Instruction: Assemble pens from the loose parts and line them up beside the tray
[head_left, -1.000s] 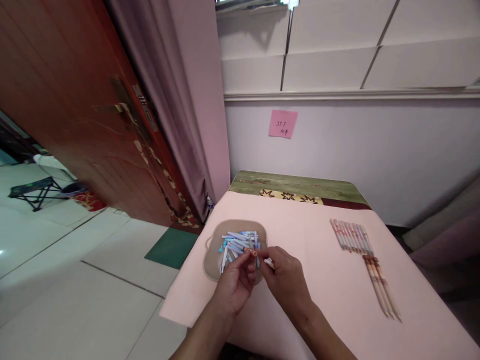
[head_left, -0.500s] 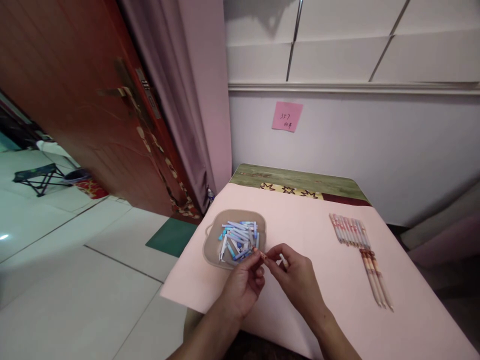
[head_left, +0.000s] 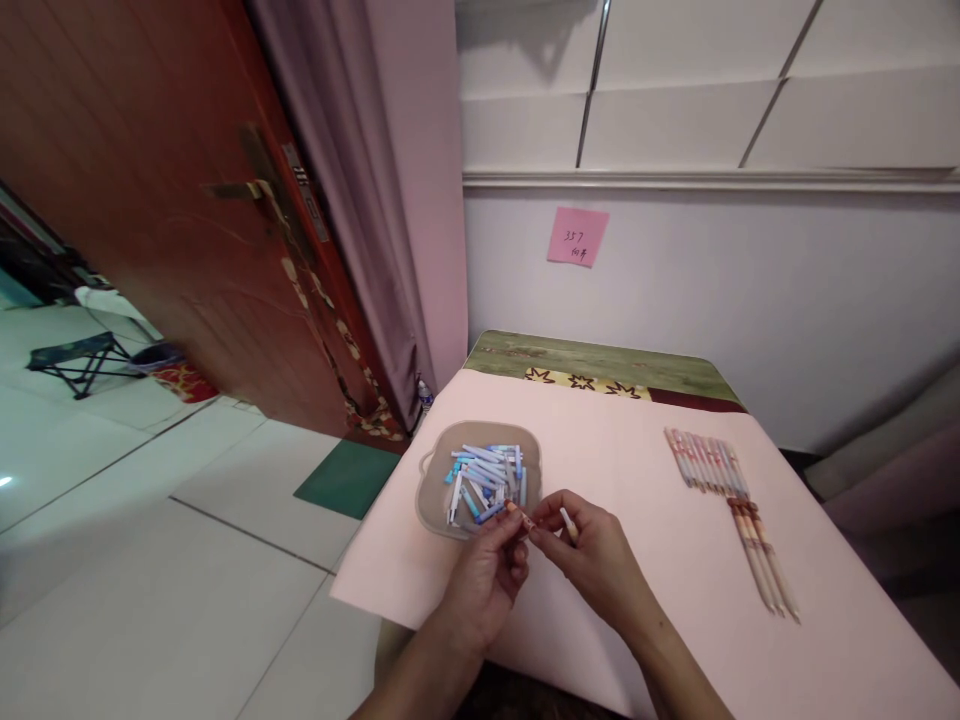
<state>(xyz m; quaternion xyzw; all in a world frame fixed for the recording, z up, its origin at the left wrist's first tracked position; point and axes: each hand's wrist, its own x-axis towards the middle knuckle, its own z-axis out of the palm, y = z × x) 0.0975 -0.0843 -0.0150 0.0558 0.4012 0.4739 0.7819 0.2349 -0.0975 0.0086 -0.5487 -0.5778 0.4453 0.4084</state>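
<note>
Two bare hands met over a small table draped in a pale pink cloth [head_left: 645, 520], just at the near edge of a shallow beige tray [head_left: 431, 500]. The tray held a loose heap of short blue and white pen caps [head_left: 484, 480].

The left hand [head_left: 484, 580] pinched a small orange-tipped piece [head_left: 519, 515] between thumb and forefinger, just beside the tray's near right corner. The right hand [head_left: 596, 560] met it from the right, its fingertips closed onto the same piece, while a thin white pen part [head_left: 568, 520] lay tucked under its curled fingers. The piece was too small to say whether it was a cap or a tip.

To do this fitting well, it seemed best to keep both hands low over the cloth, line the two small parts up end to end, and push straight along their length rather than at an angle, so that nothing bent or sprang away. A light grip near the joint would have given the most control.

Both hands were closed in a fine pinch, the remaining fingers curled inward, none spread open.

Well to the right of the tray, a neat row of long patterned pens [head_left: 724, 490] lay side by side on the cloth. Beyond the tray, a pink sticky note [head_left: 577, 236] hung on the white wall, and to the tray's left stood a dark red door [head_left: 150, 200] and a curtain [head_left: 360, 180].
</note>
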